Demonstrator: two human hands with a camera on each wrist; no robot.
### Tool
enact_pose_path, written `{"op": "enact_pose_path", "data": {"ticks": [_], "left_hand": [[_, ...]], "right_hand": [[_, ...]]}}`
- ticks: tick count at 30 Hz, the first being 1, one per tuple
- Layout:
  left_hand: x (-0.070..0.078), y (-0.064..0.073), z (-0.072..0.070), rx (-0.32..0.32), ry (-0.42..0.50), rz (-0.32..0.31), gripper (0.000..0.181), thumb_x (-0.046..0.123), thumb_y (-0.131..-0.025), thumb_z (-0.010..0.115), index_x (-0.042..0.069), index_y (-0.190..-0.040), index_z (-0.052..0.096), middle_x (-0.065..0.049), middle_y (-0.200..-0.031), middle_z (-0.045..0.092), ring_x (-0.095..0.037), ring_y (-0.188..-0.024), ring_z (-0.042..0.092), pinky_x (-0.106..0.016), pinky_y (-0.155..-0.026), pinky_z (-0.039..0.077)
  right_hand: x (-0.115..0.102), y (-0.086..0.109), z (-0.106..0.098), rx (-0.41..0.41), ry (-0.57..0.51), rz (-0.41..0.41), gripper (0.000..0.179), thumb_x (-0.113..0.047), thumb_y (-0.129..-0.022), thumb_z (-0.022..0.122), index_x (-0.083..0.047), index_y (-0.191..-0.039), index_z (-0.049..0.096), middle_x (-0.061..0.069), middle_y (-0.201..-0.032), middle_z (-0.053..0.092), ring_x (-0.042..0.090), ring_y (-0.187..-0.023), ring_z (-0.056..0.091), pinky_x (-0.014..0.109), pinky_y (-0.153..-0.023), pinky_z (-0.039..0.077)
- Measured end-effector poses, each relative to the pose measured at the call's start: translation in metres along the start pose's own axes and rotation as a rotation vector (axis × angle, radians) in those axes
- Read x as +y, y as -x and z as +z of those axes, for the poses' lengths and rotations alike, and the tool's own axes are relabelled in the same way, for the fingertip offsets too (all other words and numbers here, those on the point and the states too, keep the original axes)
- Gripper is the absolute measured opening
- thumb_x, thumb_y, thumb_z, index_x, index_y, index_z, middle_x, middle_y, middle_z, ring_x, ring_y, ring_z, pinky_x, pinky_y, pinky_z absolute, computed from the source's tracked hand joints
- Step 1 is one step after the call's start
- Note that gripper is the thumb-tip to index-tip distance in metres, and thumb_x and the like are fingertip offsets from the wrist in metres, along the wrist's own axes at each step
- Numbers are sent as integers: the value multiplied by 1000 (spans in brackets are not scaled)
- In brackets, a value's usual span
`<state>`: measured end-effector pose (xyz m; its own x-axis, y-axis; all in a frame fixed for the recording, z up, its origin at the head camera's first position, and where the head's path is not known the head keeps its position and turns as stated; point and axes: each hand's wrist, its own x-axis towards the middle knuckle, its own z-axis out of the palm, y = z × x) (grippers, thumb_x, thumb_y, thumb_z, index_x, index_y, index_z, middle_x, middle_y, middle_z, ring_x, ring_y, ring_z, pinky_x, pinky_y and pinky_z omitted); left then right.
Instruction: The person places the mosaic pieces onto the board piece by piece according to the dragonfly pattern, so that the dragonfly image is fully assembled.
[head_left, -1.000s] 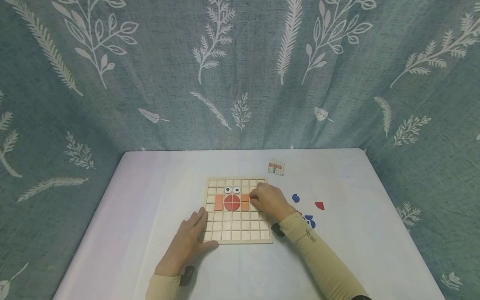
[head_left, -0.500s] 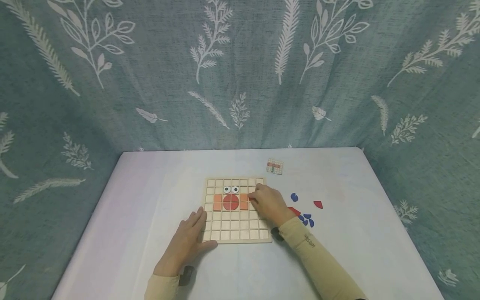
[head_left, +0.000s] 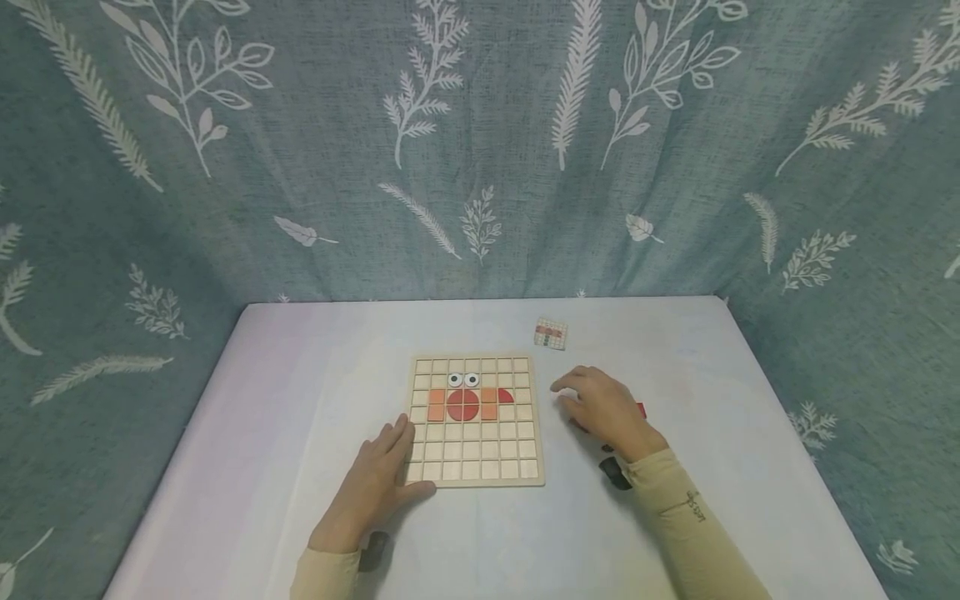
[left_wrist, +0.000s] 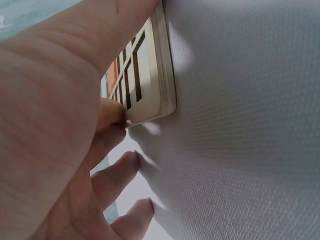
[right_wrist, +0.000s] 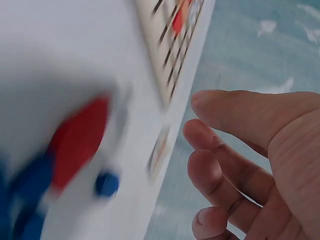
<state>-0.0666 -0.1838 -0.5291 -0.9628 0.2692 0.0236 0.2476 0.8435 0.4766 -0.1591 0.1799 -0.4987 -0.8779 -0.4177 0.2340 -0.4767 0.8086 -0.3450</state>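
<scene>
The head view looks forward and down from above; both close-in wrist views share its grid board (head_left: 472, 451).

Curtained-off work bay, indoors by the look — home, lab or office, can't tell which. Teal-grey curtain (head_left: 502, 133) with white leaf print hangs from 9 o'clock through 12 to 3, closing in a white table (head_left: 285, 417) on those sides. Left wrist view shows woven cloth texture on that table — print looks domestic, room beyond is hidden
</scene>
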Motion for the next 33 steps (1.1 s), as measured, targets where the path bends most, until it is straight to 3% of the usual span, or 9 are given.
{"op": "enact_pose_path", "data": {"ticks": [3,11,19,33], "left_hand": [[0,0,0,-12,-4,-10,97,43,-80,84,-6,-151,40,-24,-159,34,-48,-144,32,-67,-115,26],[1,0,-2,-19,-2,-26,97,43,-80,84,-6,-151,40,-24,-159,35,-48,-145,32,-67,-115,26],[0,-2,0,-50,-8,-26,97,45,-82,82,-4,-153,37,-23,-160,31,-47,-146,29,-66,-116,24],[1,-1,-2,-27,-2,-6,95,44,-82,83,-5,-151,40,-24,-159,35,-48,-144,33,-68,-115,27]], "right_hand": [[15,16,-6,8,3,37,19,-11,-88,79,-12,-107,78,2,-102,73,21,-90,68,41,-76,60],[28,42,0,-100,33,74,29,-20,-86,83,-14,-114,76,2,-106,71,18,-91,65,40,-78,59],[23,45,9,-98,77,20,29,-17,-84,84,-13,-112,78,5,-109,70,22,-98,68,42,-86,59],[15,38,14,-98,88,-55,24,-14,-82,85,-15,-105,80,-3,-98,69,11,-85,64,31,-76,59]]}}
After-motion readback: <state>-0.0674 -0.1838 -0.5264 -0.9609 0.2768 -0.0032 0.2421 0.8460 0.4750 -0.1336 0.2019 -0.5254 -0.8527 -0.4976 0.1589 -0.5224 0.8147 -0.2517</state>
